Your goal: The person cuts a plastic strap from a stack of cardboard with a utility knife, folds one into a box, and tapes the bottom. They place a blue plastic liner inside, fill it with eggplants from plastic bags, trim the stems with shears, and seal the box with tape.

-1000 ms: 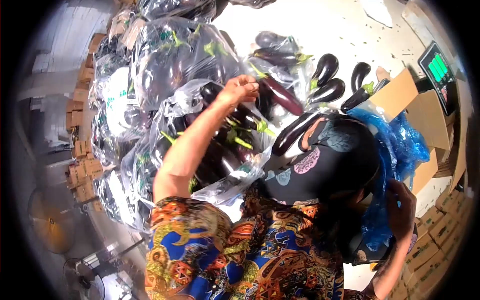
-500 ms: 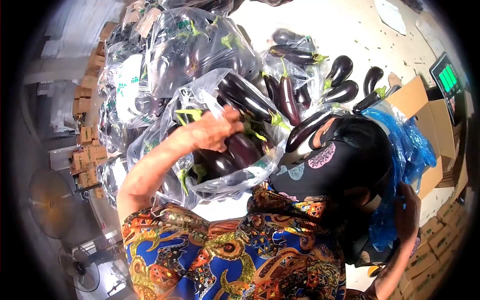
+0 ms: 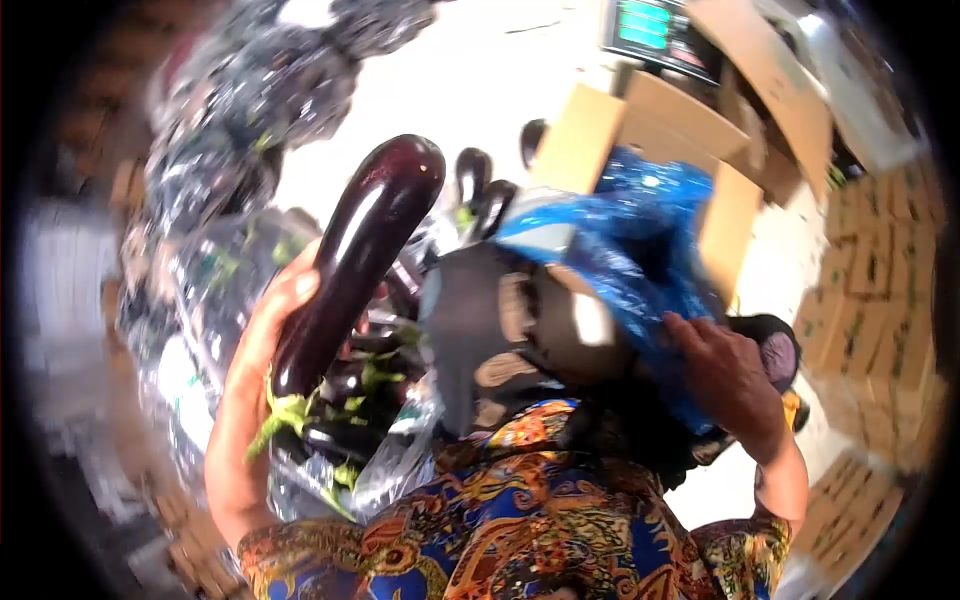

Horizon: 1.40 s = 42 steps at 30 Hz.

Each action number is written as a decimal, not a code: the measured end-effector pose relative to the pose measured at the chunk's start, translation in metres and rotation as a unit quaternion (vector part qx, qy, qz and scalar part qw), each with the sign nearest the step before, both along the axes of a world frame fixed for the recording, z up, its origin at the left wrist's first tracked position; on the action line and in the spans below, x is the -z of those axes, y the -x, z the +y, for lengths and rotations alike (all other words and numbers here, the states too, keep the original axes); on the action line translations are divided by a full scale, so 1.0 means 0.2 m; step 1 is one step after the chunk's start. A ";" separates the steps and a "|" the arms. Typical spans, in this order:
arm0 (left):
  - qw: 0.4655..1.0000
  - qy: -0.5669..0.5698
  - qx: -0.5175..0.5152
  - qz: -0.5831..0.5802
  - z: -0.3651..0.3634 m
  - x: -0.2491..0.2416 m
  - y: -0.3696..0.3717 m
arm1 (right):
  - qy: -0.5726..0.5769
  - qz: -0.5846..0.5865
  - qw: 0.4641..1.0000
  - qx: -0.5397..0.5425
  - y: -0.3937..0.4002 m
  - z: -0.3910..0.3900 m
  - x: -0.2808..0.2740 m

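Observation:
My left hand (image 3: 290,310) is closed around a large, glossy, dark purple eggplant (image 3: 365,250). Its rounded end points up and to the right, its green stem down by my wrist. Under it an open clear plastic bag (image 3: 405,460) contains several more eggplants, partly covered by the held one. On the right, my right hand (image 3: 725,375) grips the edge of a blue plastic bag (image 3: 630,260) that lines an open cardboard box (image 3: 735,220). What lies deep inside the blue bag is hidden.
Dark cloth (image 3: 465,330) lies between the two bags. Loose eggplants (image 3: 473,172) rest on the white table (image 3: 450,90). Filled clear bags (image 3: 250,110) line the left side. A scale with a green display (image 3: 645,25) stands behind the box; stacked cartons (image 3: 870,300) are at right.
My left hand has lifted an eggplant from the clear bag. My right hand has come up onto the blue bag's edge. The view has turned toward the box.

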<state>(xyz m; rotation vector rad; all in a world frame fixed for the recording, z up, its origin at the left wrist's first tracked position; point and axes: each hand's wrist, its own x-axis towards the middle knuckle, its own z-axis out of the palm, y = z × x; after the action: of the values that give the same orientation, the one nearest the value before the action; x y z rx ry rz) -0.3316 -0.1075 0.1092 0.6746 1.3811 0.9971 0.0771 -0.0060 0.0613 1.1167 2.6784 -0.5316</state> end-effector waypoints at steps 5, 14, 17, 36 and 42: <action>0.992 0.012 0.125 -0.003 0.37 -0.08 -0.38 | 0.068 -0.016 0.997 0.041 -0.16 -0.09 -0.04; 0.939 0.154 0.307 0.026 0.72 0.26 -0.77 | 0.016 0.114 0.988 0.107 -0.31 0.23 -0.06; 0.932 0.188 0.310 0.028 0.77 0.29 -0.81 | 0.068 0.085 0.979 0.172 -0.16 0.55 0.03; 0.983 0.146 0.110 0.018 1.12 0.50 -0.98 | -0.018 0.553 0.832 0.039 0.28 1.16 0.24; 0.990 0.083 0.106 0.036 1.16 0.72 -0.92 | -0.088 0.535 0.836 0.081 0.18 1.21 0.27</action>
<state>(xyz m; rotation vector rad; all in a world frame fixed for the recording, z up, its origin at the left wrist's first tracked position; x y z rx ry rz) -0.1483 0.1239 -0.0341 0.7212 1.4061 0.6869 0.0407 0.2358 0.0063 1.3756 3.6208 -1.2770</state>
